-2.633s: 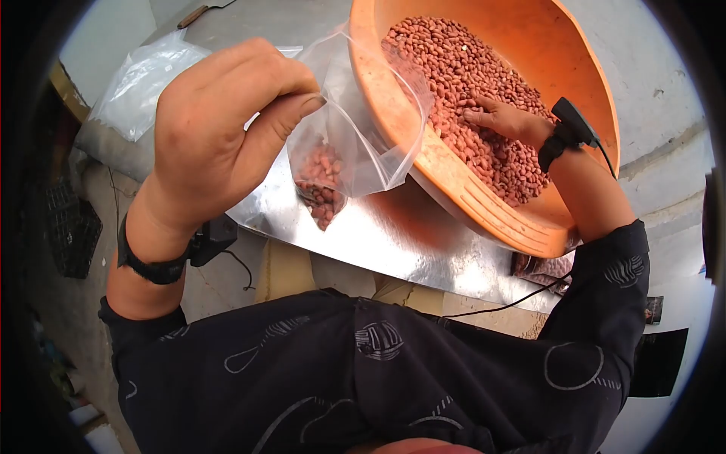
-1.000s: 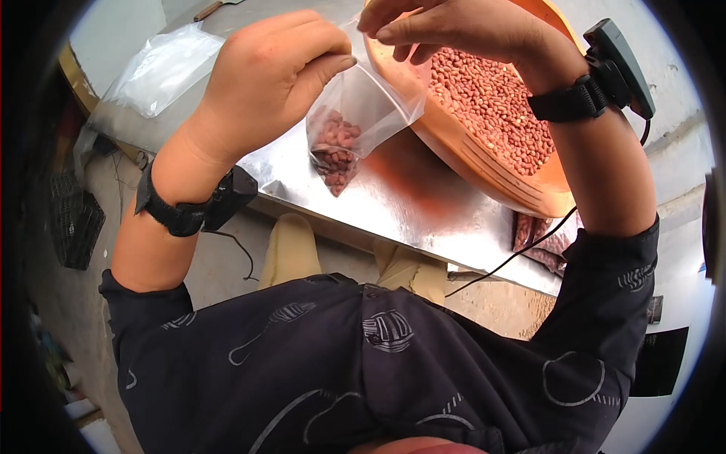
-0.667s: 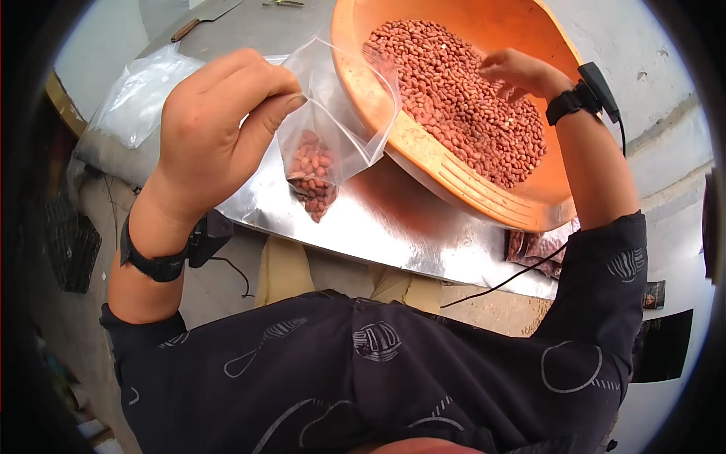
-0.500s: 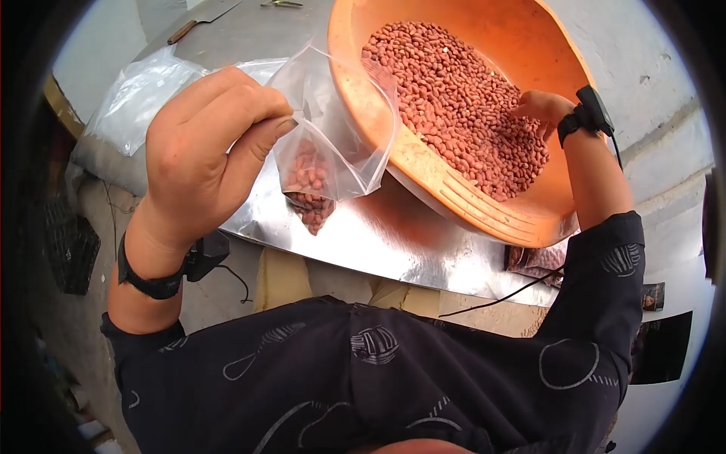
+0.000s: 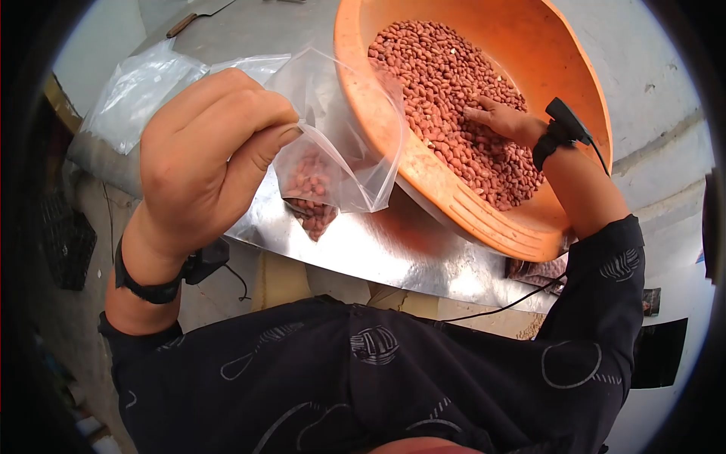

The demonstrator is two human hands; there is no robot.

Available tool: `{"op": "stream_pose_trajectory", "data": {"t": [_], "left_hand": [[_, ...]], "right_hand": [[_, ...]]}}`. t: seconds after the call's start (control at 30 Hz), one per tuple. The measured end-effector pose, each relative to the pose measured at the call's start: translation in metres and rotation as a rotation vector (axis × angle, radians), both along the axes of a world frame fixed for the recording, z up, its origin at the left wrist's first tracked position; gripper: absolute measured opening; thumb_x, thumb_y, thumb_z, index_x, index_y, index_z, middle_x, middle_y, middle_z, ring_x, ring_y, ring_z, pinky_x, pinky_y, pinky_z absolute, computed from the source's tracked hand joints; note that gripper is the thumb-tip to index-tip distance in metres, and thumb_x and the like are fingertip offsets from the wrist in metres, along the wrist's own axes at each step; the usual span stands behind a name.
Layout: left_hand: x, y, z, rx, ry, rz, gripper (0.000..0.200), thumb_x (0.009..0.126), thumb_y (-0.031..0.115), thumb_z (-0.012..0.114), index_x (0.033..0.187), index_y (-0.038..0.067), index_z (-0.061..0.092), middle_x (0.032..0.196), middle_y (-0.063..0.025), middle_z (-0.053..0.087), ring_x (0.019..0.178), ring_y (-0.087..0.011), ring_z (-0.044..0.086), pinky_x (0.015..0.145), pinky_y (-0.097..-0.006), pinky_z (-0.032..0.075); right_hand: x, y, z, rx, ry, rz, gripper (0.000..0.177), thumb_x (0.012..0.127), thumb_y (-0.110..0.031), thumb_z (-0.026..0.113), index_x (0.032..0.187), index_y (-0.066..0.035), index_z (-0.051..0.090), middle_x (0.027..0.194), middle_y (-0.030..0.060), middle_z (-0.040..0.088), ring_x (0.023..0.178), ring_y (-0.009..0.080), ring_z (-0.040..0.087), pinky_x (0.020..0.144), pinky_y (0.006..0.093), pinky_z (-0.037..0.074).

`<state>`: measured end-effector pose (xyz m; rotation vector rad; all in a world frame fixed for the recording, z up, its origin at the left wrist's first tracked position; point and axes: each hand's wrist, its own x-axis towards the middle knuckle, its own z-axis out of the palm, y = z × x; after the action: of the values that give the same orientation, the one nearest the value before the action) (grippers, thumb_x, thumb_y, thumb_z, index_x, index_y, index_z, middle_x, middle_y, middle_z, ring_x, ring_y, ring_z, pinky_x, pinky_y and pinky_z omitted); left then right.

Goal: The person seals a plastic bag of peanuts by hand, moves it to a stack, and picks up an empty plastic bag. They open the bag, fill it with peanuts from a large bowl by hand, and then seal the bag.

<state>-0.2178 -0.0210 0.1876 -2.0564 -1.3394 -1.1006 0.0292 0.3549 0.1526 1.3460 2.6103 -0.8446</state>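
My left hand (image 5: 215,151) pinches the rim of a clear plastic bag (image 5: 333,98) between thumb and fingers. The bag hangs with its mouth spread, and a small heap of red-skinned peanuts (image 5: 310,198) lies in its bottom corner. To the right, a large orange basin (image 5: 578,91) is tilted towards me and holds a pile of the same peanuts (image 5: 431,76). My right hand (image 5: 508,122) is inside the basin, pressed into the pile with its thumb stretched out; the other fingertips are partly hidden among the peanuts.
Flat clear plastic bags (image 5: 140,91) lie at the left of the shiny metal table (image 5: 355,246). A knife with a wooden handle (image 5: 181,25) rests at the far left. A filled bag of peanuts (image 5: 533,271) sits below the basin's near edge.
My right hand has moved left and deeper into the peanut pile from the basin's right side. My left hand still holds the bag in nearly the same spot.
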Motion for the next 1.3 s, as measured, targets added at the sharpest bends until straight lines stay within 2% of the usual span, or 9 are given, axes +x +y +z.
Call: {"op": "stream_pose_trajectory", "data": {"t": [0.1, 0.13, 0.23, 0.27, 0.53, 0.63, 0.83, 0.93, 1.3], "left_hand": [[0.002, 0.000, 0.000, 0.010, 0.001, -0.006, 0.011, 0.079, -0.005, 0.067, 0.088, -0.005, 0.061, 0.076, -0.0117, 0.059, 0.064, -0.0212, 0.054, 0.055, -0.0282, 0.042], [0.002, 0.000, 0.001, 0.016, 0.001, -0.008, 0.010, 0.079, -0.005, 0.067, 0.087, -0.004, 0.061, 0.076, -0.0116, 0.059, 0.064, -0.0212, 0.054, 0.055, -0.0283, 0.042], [0.003, -0.002, 0.002, 0.012, -0.005, -0.001, 0.010, 0.079, -0.005, 0.067, 0.086, -0.004, 0.061, 0.074, -0.0108, 0.059, 0.063, -0.0203, 0.053, 0.055, -0.0282, 0.042], [0.004, -0.001, 0.001, 0.025, -0.005, -0.003, 0.010, 0.079, -0.005, 0.067, 0.086, -0.004, 0.061, 0.073, -0.0106, 0.058, 0.062, -0.0203, 0.053, 0.055, -0.0283, 0.042], [0.006, -0.001, 0.001, 0.092, -0.018, 0.039, 0.009, 0.077, 0.003, 0.070, 0.081, 0.003, 0.061, 0.069, -0.0097, 0.054, 0.060, -0.0278, 0.053, 0.053, -0.0355, 0.042], [0.004, 0.000, 0.001, 0.074, 0.008, 0.015, 0.009, 0.079, -0.004, 0.067, 0.084, -0.002, 0.061, 0.072, -0.0096, 0.058, 0.060, -0.0214, 0.054, 0.054, -0.0289, 0.042], [0.008, 0.005, 0.002, 0.086, 0.019, 0.048, 0.007, 0.081, 0.000, 0.067, 0.084, 0.000, 0.062, 0.072, -0.0091, 0.057, 0.061, -0.0228, 0.054, 0.055, -0.0301, 0.042], [0.005, 0.009, 0.001, 0.106, 0.010, 0.111, 0.007, 0.082, 0.012, 0.067, 0.084, 0.006, 0.063, 0.075, -0.0096, 0.059, 0.068, -0.0300, 0.058, 0.060, -0.0380, 0.046], [0.009, 0.005, 0.000, 0.143, 0.036, 0.040, 0.007, 0.082, 0.005, 0.068, 0.086, 0.003, 0.063, 0.073, -0.0099, 0.057, 0.064, -0.0275, 0.055, 0.058, -0.0343, 0.043]], "right_hand": [[-0.022, -0.026, 0.006, -0.059, -0.019, 0.198, 0.087, 0.089, -0.051, 0.063, 0.148, 0.001, 0.026, 0.143, 0.0199, 0.043, 0.130, 0.0272, 0.043, 0.105, 0.0357, 0.038], [-0.026, -0.036, 0.000, 0.013, 0.073, 0.136, 0.063, 0.092, -0.040, 0.065, 0.137, -0.001, 0.045, 0.123, 0.0146, 0.058, 0.110, 0.0213, 0.055, 0.091, 0.0328, 0.047], [-0.040, -0.051, 0.008, -0.136, 0.131, 0.153, 0.032, 0.093, -0.025, 0.064, 0.117, -0.004, 0.059, 0.092, 0.0041, 0.063, 0.079, 0.0108, 0.057, 0.066, 0.0266, 0.049], [-0.041, -0.056, 0.004, -0.037, 0.251, 0.230, 0.011, 0.092, -0.014, 0.062, 0.099, -0.005, 0.063, 0.072, -0.0040, 0.054, 0.058, 0.0033, 0.046, 0.048, 0.0216, 0.038], [-0.041, -0.080, 0.052, -0.147, 0.332, 0.194, 0.007, 0.093, -0.015, 0.060, 0.094, -0.008, 0.062, 0.069, -0.0044, 0.051, 0.049, 0.0029, 0.041, 0.041, 0.0193, 0.032], [-0.050, -0.099, 0.078, -0.233, 0.516, 0.223, 0.009, 0.091, -0.017, 0.060, 0.092, -0.008, 0.063, 0.069, -0.0032, 0.052, 0.050, 0.0025, 0.043, 0.041, 0.0180, 0.031], [-0.087, -0.171, 0.141, -0.293, 0.478, 0.519, 0.014, 0.093, -0.016, 0.060, 0.101, -0.004, 0.063, 0.075, -0.0002, 0.058, 0.060, 0.0061, 0.055, 0.049, 0.0202, 0.045], [-0.107, -0.210, 0.132, -0.348, 0.419, 0.542, 0.012, 0.093, -0.013, 0.059, 0.096, -0.002, 0.063, 0.067, -0.0008, 0.053, 0.052, 0.0071, 0.048, 0.044, 0.0218, 0.039], [-0.132, -0.224, 0.108, -0.108, 0.122, 0.613, 0.012, 0.087, -0.016, 0.061, 0.082, -0.005, 0.063, 0.056, -0.0001, 0.048, 0.048, 0.0098, 0.043, 0.042, 0.0266, 0.033]]}}
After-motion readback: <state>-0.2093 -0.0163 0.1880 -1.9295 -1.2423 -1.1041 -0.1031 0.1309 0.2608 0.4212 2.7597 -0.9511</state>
